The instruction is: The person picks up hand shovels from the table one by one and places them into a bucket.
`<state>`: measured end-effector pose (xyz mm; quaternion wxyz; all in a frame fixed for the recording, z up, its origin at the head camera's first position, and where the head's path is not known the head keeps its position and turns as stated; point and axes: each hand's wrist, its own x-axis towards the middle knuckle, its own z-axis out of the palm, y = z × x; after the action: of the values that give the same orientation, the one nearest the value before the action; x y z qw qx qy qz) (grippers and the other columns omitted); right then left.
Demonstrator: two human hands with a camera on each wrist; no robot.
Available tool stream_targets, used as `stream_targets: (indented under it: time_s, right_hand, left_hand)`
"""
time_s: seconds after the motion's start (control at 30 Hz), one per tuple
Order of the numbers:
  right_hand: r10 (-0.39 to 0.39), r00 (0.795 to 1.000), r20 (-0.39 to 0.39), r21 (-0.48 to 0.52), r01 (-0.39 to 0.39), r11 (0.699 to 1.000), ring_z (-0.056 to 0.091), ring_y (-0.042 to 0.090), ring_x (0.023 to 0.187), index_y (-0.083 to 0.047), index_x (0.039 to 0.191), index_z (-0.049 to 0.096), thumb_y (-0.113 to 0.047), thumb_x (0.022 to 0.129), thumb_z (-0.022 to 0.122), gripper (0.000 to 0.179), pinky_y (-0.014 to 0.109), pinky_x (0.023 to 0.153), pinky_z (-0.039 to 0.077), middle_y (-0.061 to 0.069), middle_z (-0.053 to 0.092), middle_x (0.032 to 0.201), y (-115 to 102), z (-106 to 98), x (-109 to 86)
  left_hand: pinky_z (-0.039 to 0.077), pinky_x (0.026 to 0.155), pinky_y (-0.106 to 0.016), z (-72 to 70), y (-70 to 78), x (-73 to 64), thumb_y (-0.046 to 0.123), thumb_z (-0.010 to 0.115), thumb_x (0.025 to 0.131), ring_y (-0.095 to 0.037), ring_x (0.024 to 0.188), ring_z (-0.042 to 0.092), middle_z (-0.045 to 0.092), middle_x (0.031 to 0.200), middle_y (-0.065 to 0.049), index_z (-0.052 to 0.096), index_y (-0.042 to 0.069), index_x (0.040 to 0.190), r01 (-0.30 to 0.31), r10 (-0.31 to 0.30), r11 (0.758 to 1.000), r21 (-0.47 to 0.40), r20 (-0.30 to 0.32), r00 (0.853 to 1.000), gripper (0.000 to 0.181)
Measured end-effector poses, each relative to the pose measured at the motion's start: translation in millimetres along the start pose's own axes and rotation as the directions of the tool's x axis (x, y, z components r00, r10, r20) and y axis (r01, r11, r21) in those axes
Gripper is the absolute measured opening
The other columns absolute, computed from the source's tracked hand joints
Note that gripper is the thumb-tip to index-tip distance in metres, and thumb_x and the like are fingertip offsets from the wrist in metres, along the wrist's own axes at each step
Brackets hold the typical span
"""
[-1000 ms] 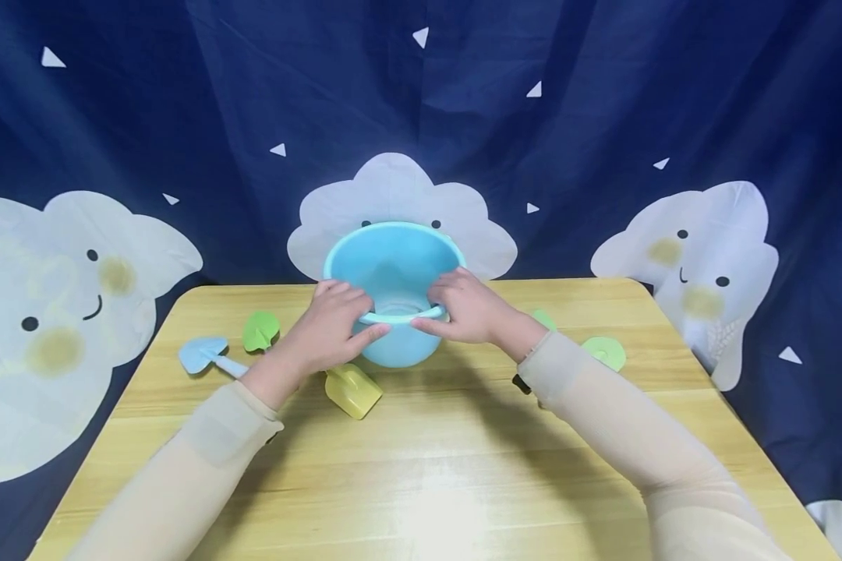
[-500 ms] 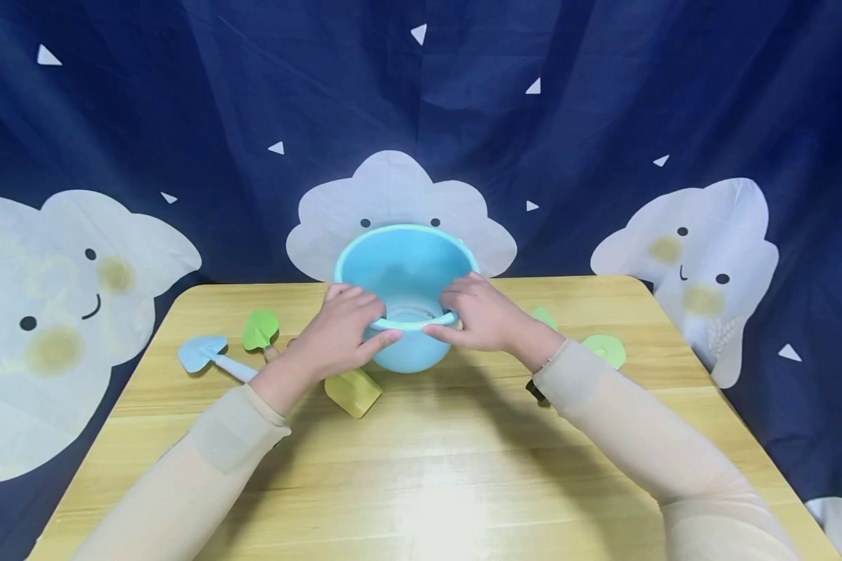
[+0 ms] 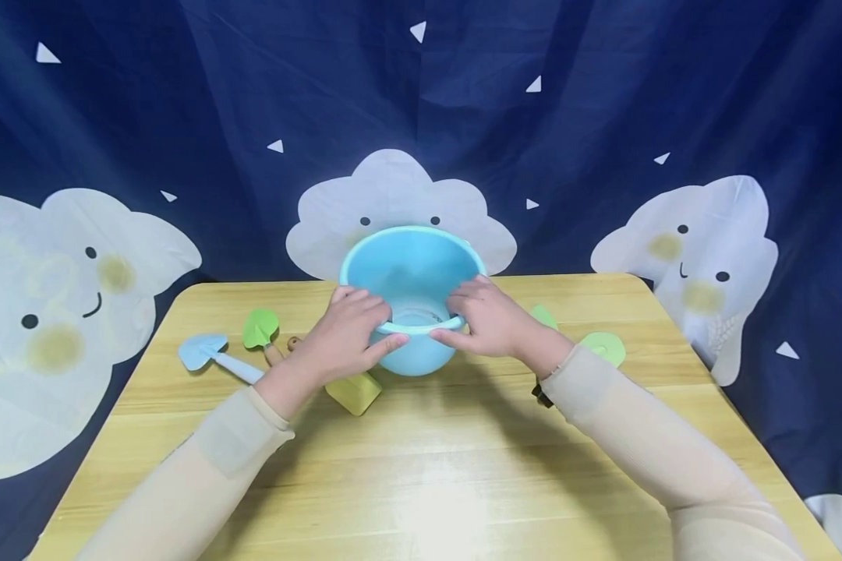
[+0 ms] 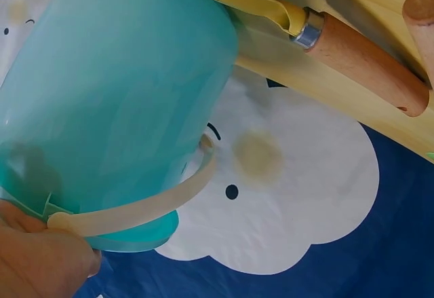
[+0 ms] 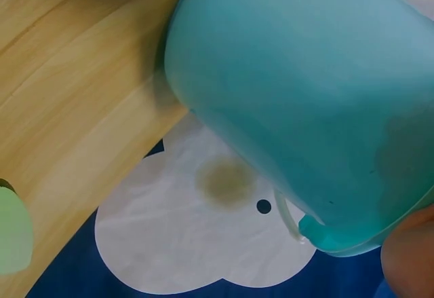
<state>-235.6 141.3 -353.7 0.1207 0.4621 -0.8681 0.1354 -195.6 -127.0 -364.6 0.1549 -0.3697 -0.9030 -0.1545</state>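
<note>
In the head view a light blue plastic bucket is above the far part of the table, its mouth tilted toward me. My left hand grips the near left of its rim, fingers hooked inside and thumb outside. On the near right, my right hand holds the rim the same way. A pale bail handle hangs on the bucket's outside in the left wrist view. Below my left hand lies a yellow toy shovel; its wooden grip shows in the left wrist view.
Left of the bucket lie a light blue trowel and a green trowel. Light green pieces and a black piece lie by my right forearm, partly hidden. A dark blue cloud-print curtain hangs behind the wooden table.
Both hands have moved the bucket a little to the right and slightly nearer to me, keeping their grip on its rim. The tools on the table stay put.
</note>
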Motion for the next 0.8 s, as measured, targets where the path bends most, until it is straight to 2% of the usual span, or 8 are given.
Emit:
stream_targets:
  time_s: [0.1, 0.27, 0.5, 0.63, 0.8]
  right_hand:
    - [-0.002, 1.000, -0.008, 0.003, 0.002, 1.000, 0.038, 0.016, 0.065, -0.016, 0.065, 0.045, -0.060, 0.093, 0.049, 0.053, 0.039, 0.078, 0.034, -0.005, 0.041, 0.064, -0.6, -0.3, -2.0]
    - [0.007, 1.000, -0.004, 0.007, -0.007, 1.000, 0.038, 0.015, 0.064, -0.016, 0.065, 0.044, -0.062, 0.094, 0.047, 0.054, 0.038, 0.078, 0.033, -0.005, 0.040, 0.063, -1.6, 0.3, -5.9]
    - [0.006, 1.000, -0.013, 0.016, -0.006, 1.000, 0.038, 0.015, 0.064, -0.017, 0.065, 0.043, -0.066, 0.095, 0.043, 0.057, 0.038, 0.077, 0.033, -0.006, 0.039, 0.063, -4.9, -0.6, -11.0]
    - [0.005, 1.000, -0.021, 0.011, -0.004, 1.000, 0.038, 0.014, 0.064, -0.018, 0.065, 0.043, -0.071, 0.096, 0.036, 0.061, 0.037, 0.077, 0.033, -0.006, 0.040, 0.063, -6.8, -1.5, -13.4]
    - [0.002, 1.000, -0.030, 0.006, -0.002, 1.000, 0.038, 0.014, 0.064, -0.018, 0.065, 0.043, -0.074, 0.096, 0.031, 0.065, 0.037, 0.076, 0.033, -0.006, 0.039, 0.063, -9.1, -1.4, -16.9]
  left_hand:
    - [0.032, 0.094, -0.047, 0.6, 1.1, -0.1, 0.062, 0.041, 0.100, -0.019, 0.080, 0.046, 0.051, 0.077, 0.006, 0.053, 0.017, 0.081, -0.003, 0.003, 1.000, 0.005, 0.000, 1.000, 0.050]
    - [0.031, 0.094, -0.046, 1.6, 3.1, -0.7, 0.060, 0.044, 0.100, -0.018, 0.080, 0.044, 0.051, 0.077, 0.006, 0.053, 0.018, 0.082, -0.002, 0.001, 1.000, 0.017, 0.012, 1.000, 0.047]
    - [0.030, 0.093, -0.046, 3.6, 6.9, -1.7, 0.070, 0.025, 0.099, -0.018, 0.079, 0.044, 0.055, 0.077, 0.001, 0.053, 0.017, 0.082, -0.011, 0.011, 1.000, 0.011, 0.010, 1.000, 0.062]
    - [0.031, 0.093, -0.046, 2.6, 10.2, -2.1, 0.069, 0.026, 0.099, -0.019, 0.078, 0.044, 0.055, 0.077, 0.001, 0.053, 0.016, 0.081, -0.021, 0.021, 1.000, 0.007, 0.005, 1.000, 0.062]
    - [0.031, 0.092, -0.045, 1.9, 13.0, -2.7, 0.069, 0.027, 0.100, -0.018, 0.078, 0.044, 0.049, 0.076, 0.006, 0.053, 0.017, 0.081, -0.027, 0.027, 1.000, 0.012, -0.004, 1.000, 0.061]
